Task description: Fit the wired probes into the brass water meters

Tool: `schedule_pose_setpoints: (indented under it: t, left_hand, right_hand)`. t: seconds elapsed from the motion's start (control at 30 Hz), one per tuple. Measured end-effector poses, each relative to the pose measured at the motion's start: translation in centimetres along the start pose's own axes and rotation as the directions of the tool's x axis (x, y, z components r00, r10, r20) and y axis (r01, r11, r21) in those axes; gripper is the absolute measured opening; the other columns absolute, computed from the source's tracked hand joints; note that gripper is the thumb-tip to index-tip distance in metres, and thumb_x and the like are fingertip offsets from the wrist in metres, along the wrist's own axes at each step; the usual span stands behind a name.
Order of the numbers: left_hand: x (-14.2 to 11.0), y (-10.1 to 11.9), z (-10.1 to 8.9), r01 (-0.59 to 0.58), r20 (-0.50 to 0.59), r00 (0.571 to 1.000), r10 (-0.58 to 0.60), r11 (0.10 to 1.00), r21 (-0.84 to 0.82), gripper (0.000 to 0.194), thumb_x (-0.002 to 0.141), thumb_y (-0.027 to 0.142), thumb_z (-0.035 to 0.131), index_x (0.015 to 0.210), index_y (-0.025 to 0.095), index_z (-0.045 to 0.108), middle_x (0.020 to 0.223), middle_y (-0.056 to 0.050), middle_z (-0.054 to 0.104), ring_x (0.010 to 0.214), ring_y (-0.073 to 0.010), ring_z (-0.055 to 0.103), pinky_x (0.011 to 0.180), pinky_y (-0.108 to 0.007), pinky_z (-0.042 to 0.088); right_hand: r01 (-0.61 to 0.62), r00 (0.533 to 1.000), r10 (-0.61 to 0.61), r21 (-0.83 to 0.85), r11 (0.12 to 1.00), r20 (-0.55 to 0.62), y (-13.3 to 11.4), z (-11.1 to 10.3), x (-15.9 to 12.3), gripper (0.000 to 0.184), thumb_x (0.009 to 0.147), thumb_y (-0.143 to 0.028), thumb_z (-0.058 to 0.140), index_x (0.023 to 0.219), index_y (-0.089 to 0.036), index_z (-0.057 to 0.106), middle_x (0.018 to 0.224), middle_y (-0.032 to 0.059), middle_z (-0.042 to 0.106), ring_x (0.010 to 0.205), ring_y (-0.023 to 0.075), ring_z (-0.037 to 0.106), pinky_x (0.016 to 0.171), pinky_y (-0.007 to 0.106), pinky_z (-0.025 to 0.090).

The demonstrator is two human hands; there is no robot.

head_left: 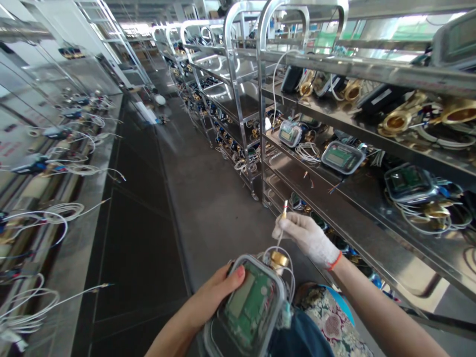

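In the lower middle of the head view, my bare left hand (223, 287) grips a meter (249, 297) with a clear cover over a green circuit board and a grey display. Its thumb presses on the cover's edge. A brass fitting (278, 259) juts from the meter's far side, with a loop of pale cable (292, 277) around it. My right hand (307, 237), in a white glove with an orange cuff, pinches a thin probe (284, 208) with a brass-coloured body and a pale tip pointing up. A pale cable runs down from it towards the meter.
At right, a steel rack (262, 124) holds several similar meters (342, 156) with coiled cables. More racks (186, 49) line the aisle beyond. On the left, a long metal bench (89, 198) carries meters and cables with loose ends. Grey floor (208, 198) runs between them.
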State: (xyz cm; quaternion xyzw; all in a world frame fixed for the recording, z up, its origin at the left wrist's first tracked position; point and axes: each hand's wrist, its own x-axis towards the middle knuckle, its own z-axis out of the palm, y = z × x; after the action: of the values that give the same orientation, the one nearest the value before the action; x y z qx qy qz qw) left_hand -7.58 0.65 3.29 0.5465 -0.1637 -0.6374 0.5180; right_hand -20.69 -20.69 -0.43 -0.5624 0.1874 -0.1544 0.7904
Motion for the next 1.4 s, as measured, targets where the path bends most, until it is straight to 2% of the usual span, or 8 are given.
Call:
schedule_pose_setpoints:
  t: [0.1,0.23,0.37,0.5,0.7,0.83,1.03,1.4]
  left_hand:
    - [0.1,-0.1,-0.7,0.063,-0.211,0.970,-0.122,0.961,-0.268,0.043,0.086,0.050,0.060,0.098,0.010,0.069,0.092,-0.012,0.073,0.079,-0.0228,0.069,0.071,-0.028,0.055]
    - [0.8,0.5,-1.8,-0.008,-0.301,0.939,-0.165,0.866,-0.499,0.044,0.092,0.048,0.049,0.098,0.010,0.069,0.082,-0.013,0.074,0.070,-0.0250,0.071,0.065,-0.036,0.059]
    - [1.6,0.8,-2.7,-0.189,-0.422,0.905,-0.054,0.838,-0.512,0.037,0.094,0.040,0.047,0.085,0.012,0.069,0.068,-0.007,0.072,0.054,-0.0181,0.068,0.052,-0.027,0.058]
    - [1.9,0.9,-2.9,-0.281,-0.539,0.842,-0.017,0.840,-0.465,0.024,0.094,0.031,0.052,0.089,0.014,0.068,0.070,-0.004,0.073,0.058,-0.0170,0.069,0.056,-0.024,0.058]
    - [1.7,1.4,-2.0,-0.289,-0.522,0.853,0.002,0.835,-0.469,0.024,0.094,0.031,0.052,0.092,0.014,0.069,0.073,-0.005,0.073,0.061,-0.0177,0.070,0.064,-0.026,0.060]
    - [1.6,1.6,-1.6,-0.308,-0.524,0.851,0.016,0.824,-0.476,0.024,0.093,0.032,0.054,0.092,0.015,0.070,0.076,-0.006,0.074,0.064,-0.0176,0.070,0.064,-0.025,0.060]
    - [1.5,1.5,-2.0,-0.306,-0.524,0.851,0.018,0.828,-0.469,0.026,0.093,0.034,0.052,0.091,0.015,0.070,0.076,-0.007,0.074,0.064,-0.0195,0.071,0.066,-0.029,0.060]
    - [1.9,1.2,-1.3,-0.329,-0.463,0.884,0.068,0.795,-0.510,0.023,0.092,0.032,0.055,0.091,0.016,0.072,0.079,-0.006,0.075,0.067,-0.0175,0.071,0.067,-0.025,0.059]
  right_hand:
    - [0.090,0.978,-0.095,-0.036,0.995,-0.185,0.5,-2.5,-0.7,0.039,0.087,-0.049,0.059,0.101,-0.013,0.059,0.067,0.0011,0.060,0.063,0.0127,0.057,0.067,0.027,0.048]
    - [0.081,0.989,-0.125,-0.405,0.911,-0.082,-1.2,-2.5,-3.7,0.036,0.093,-0.044,0.051,0.112,-0.014,0.058,0.066,-0.0004,0.059,0.057,0.0117,0.053,0.057,0.024,0.043]
    - [0.268,0.963,-0.155,-0.742,0.614,0.220,-2.8,0.2,-5.9,0.025,0.095,-0.036,0.049,0.107,-0.019,0.063,0.094,0.0052,0.066,0.081,0.0151,0.061,0.074,0.027,0.045]
    - [0.419,0.908,-0.137,-0.862,0.284,0.397,-2.0,2.0,-5.9,0.024,0.097,-0.029,0.041,0.107,-0.017,0.060,0.082,0.0052,0.064,0.073,0.0158,0.058,0.067,0.028,0.040]
    - [0.480,0.877,-0.018,-0.874,0.070,0.480,-0.6,3.2,-5.0,0.021,0.096,-0.029,0.042,0.091,-0.019,0.059,0.073,0.0023,0.061,0.062,0.0147,0.053,0.056,0.030,0.030]
    - [0.442,0.896,-0.001,-0.892,0.099,0.444,-1.2,3.0,-5.0,0.021,0.097,-0.029,0.041,0.094,-0.018,0.059,0.074,0.0027,0.062,0.063,0.0147,0.055,0.057,0.029,0.031]
    - [0.388,0.918,-0.065,-0.846,0.367,0.392,-2.4,1.6,-6.0,0.022,0.100,-0.030,0.038,0.110,-0.021,0.057,0.087,0.0025,0.064,0.078,0.0132,0.060,0.071,0.025,0.041]
    - [0.398,0.908,-0.005,-0.860,0.318,0.418,-0.6,3.5,-4.8,0.036,0.098,-0.027,0.039,0.133,-0.019,0.039,0.086,0.0035,0.066,0.072,0.0151,0.062,0.060,0.025,0.038]
